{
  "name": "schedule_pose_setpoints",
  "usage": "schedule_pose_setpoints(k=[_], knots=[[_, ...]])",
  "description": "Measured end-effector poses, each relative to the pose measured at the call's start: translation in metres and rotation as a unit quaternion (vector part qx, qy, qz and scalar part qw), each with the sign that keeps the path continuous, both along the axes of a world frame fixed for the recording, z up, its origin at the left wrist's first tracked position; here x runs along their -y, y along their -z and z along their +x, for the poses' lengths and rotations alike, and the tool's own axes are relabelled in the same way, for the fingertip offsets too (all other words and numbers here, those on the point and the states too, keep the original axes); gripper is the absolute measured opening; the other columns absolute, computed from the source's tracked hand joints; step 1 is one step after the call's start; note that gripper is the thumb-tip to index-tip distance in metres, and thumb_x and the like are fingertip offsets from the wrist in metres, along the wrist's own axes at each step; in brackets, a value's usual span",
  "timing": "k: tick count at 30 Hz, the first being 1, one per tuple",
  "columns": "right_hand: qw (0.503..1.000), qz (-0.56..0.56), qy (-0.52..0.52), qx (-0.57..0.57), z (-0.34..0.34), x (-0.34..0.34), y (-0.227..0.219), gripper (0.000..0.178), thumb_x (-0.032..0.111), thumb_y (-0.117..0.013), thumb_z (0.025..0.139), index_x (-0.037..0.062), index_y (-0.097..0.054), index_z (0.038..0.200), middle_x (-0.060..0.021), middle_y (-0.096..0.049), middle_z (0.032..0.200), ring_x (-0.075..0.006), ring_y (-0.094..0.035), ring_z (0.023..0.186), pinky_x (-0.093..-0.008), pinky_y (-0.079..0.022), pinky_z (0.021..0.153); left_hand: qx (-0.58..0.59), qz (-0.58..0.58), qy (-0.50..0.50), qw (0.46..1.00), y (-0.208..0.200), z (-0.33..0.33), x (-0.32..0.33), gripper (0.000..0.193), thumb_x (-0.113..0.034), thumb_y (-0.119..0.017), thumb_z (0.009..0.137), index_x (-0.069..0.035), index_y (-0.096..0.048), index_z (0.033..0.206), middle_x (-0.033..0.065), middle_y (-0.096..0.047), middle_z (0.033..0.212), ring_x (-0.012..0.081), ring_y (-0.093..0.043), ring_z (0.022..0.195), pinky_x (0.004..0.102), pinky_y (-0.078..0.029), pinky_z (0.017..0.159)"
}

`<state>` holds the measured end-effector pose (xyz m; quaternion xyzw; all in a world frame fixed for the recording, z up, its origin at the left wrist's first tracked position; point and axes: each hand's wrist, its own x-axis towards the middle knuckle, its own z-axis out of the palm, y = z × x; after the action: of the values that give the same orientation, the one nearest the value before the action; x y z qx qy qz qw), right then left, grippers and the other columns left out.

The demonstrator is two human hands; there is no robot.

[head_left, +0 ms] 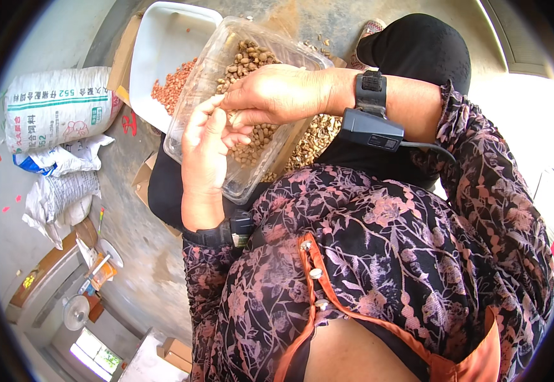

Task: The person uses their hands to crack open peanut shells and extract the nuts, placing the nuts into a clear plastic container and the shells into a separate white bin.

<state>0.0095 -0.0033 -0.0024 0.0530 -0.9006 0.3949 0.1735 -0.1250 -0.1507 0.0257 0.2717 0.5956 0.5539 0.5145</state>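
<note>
The clear plastic tray of peanuts tilts lengthwise away; both hands pinch together above it.

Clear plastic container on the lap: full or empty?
Partly full. The clear plastic container holds a layer of unshelled peanuts over its bottom, with bare walls above them; both hands work over it.

The person wears a dark blouse printed with pink flowers and leaves, edged in orange along a front placket with small pale buttons, black trousers, and a black strapped device with a cable on each wrist.
</note>
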Motion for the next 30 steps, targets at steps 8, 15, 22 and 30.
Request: schedule_pose_setpoints(k=[8,15,22,30], knots=[[1.0,-0.01,0.0,0.007,-0.006,0.001,0.002,0.043,0.035,-0.058,0.09,0.0023,-0.058,0.118,-0.0174,-0.063,0.099,-0.0363,-0.061,0.094,-0.0434,-0.049,0.079,0.075,-0.015,-0.012,0.997,0.006,-0.012,0.001,0.027,-0.012,-0.056,0.091,0.001,-0.051,0.114,0.0077,-0.061,0.083,0.0141,-0.059,0.068,0.026,-0.048,0.059],[0.997,-0.078,-0.026,0.004,-0.016,0.002,0.005,0.042,0.032,-0.065,0.087,0.0013,-0.059,0.115,-0.0157,-0.065,0.097,-0.0291,-0.063,0.094,-0.0383,-0.05,0.081,0.11,-0.016,-0.002,0.994,0.001,-0.019,0.002,0.029,-0.012,-0.057,0.086,0.001,-0.05,0.111,0.0074,-0.06,0.082,0.0142,-0.058,0.067,0.0258,-0.047,0.058],[0.972,-0.23,-0.055,0.003,-0.029,0.002,0.014,0.024,0.019,-0.072,0.084,0.0005,-0.061,0.096,-0.0061,-0.065,0.085,-0.0112,-0.059,0.084,-0.0299,-0.049,0.077,0.117,-0.022,-0.009,0.993,-0.005,-0.023,0.007,0.029,-0.013,-0.056,0.087,0.001,-0.05,0.112,0.0076,-0.06,0.083,0.0149,-0.057,0.067,0.0265,-0.047,0.058],[0.974,-0.223,-0.032,-0.015,-0.031,0.008,0.008,0.021,0.019,-0.07,0.086,0.0015,-0.057,0.086,-0.0061,-0.063,0.078,-0.0138,-0.059,0.079,-0.0307,-0.049,0.073,0.139,-0.013,-0.009,0.99,-0.006,-0.024,0.01,0.029,-0.014,-0.053,0.087,0.002,-0.05,0.111,0.0084,-0.059,0.081,0.0161,-0.059,0.069,0.0272,-0.047,0.059]])
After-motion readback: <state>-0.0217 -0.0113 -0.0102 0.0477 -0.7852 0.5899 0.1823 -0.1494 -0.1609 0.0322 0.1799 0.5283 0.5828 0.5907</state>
